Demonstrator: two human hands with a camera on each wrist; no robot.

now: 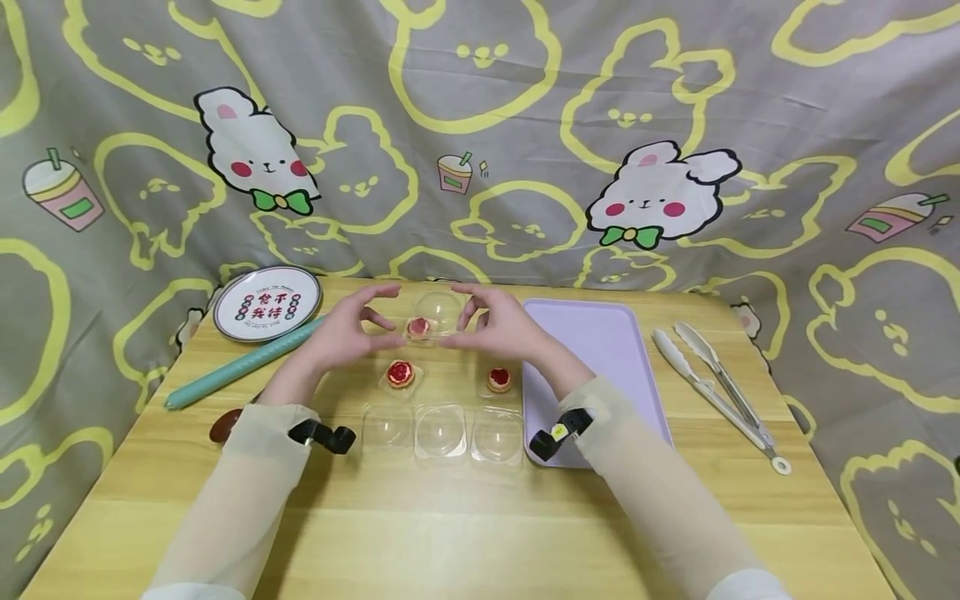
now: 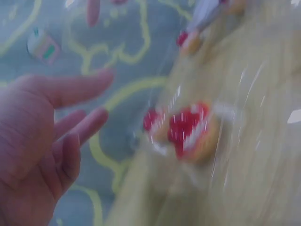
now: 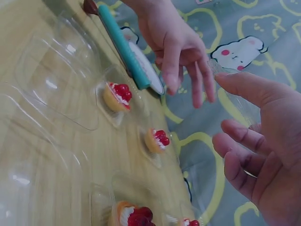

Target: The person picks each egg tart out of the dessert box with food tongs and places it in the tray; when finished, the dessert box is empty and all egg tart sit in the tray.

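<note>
A clear plastic dome lid (image 1: 441,310) is up between the two hands at the back of the table. My right hand (image 1: 504,323) pinches its edge between thumb and fingers. My left hand (image 1: 352,323) is at the lid's other side, thumb and fingers spread apart; in the left wrist view nothing shows between them. Behind or under the lid appears a red-topped fruit tart (image 1: 418,327). Nearer are another tart (image 1: 401,374) on a clear base and a tart (image 1: 498,380) at the right. The right wrist view shows several tarts, one (image 3: 119,96) on its clear base.
Three clear dome lids (image 1: 440,431) lie in a row in front. A purple tray (image 1: 600,350) and tongs (image 1: 720,392) are on the right. At left are a white plate (image 1: 266,304), a teal rolling pin (image 1: 240,371) and a partly hidden brown utensil (image 1: 223,426). A patterned curtain hangs behind.
</note>
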